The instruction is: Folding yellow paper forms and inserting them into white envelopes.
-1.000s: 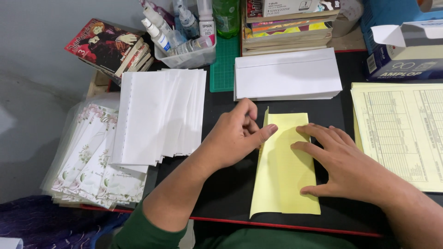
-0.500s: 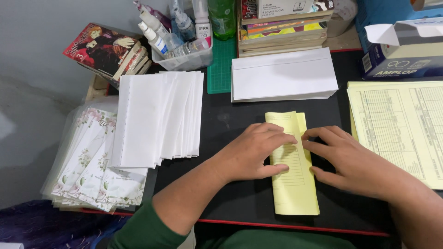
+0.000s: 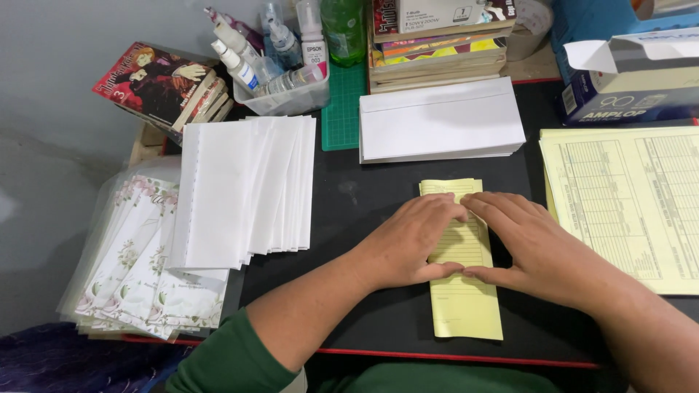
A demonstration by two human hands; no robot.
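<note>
The yellow sheet (image 3: 464,269) is now folded narrow; both hands have closed together, seemingly pressing it flat.

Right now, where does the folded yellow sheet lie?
In the head view, the folded yellow sheet lies centre-right on the black mat, under both hands, below the white envelope stack.

Black desk mat (image 3: 364,196), grey floor (image 3: 51,145)

A single head-worn camera looks steeply down and forward, close over the black desk mat (image 3: 364,204).
</note>
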